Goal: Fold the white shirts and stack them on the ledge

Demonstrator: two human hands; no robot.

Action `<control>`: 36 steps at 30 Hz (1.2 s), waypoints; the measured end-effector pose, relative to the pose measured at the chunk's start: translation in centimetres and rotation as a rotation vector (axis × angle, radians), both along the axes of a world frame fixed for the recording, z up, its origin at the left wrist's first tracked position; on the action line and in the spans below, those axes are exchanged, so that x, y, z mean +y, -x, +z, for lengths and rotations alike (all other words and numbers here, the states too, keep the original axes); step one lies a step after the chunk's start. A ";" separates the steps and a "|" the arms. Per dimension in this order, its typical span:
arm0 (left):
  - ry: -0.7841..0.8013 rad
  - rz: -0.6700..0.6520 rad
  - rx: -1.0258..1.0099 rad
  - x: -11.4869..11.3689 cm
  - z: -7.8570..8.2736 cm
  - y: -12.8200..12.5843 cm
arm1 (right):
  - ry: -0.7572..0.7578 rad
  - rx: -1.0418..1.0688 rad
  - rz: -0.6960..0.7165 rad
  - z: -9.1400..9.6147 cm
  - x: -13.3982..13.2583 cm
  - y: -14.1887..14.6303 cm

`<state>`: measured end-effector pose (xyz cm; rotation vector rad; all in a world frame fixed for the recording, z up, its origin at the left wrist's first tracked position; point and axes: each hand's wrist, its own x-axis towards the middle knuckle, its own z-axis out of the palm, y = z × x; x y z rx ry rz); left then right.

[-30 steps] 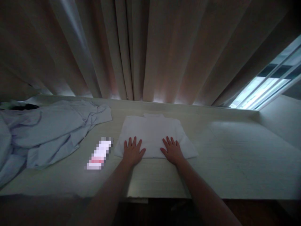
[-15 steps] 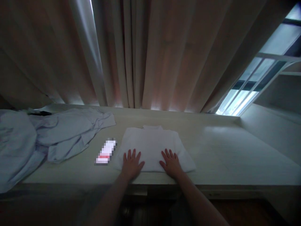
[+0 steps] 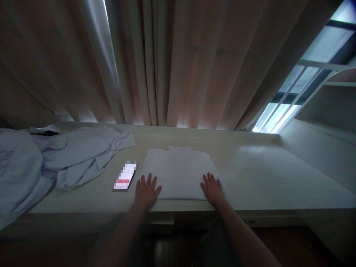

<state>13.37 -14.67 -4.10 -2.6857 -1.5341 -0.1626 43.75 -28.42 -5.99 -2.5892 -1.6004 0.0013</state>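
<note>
A white folded shirt (image 3: pixel 179 168) lies flat on the pale desk, its collar toward the curtain. My left hand (image 3: pixel 147 192) rests palm down at the shirt's near left corner, fingers spread. At the near right corner, my right hand (image 3: pixel 213 189) lies flat with its fingers apart. Neither hand grips anything. The undersides of both palms are hidden.
Crumpled white garments (image 3: pixel 75 152) are heaped on the left of the desk (image 3: pixel 264 178). A phone (image 3: pixel 125 176) with a blurred, lit screen lies between them and the shirt. Curtains (image 3: pixel 200 74) hang behind, with a window (image 3: pixel 289 96) at the right.
My hands have slid apart across the shirt, the left one leftward and the right one rightward, out to its near corners. The view has shifted slightly.
</note>
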 end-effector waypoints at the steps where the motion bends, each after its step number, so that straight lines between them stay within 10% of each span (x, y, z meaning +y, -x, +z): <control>1: 0.001 0.000 0.008 0.0 0.0 0.0 | -0.002 0.007 0.000 0.0 0.0 0.0; 8: -0.004 -0.023 0.035 -0.1 1.1 -0.6 | -0.023 0.057 0.009 1.5 -0.5 -1.5; 17: 0.055 -0.198 -0.020 -2.5 1.0 -3.1 | -0.016 0.231 -0.502 3.1 -2.0 -3.7; 36: 0.055 -0.210 -0.105 -2.8 -0.6 -2.7 | -0.222 0.434 -0.321 6.2 0.0 -4.4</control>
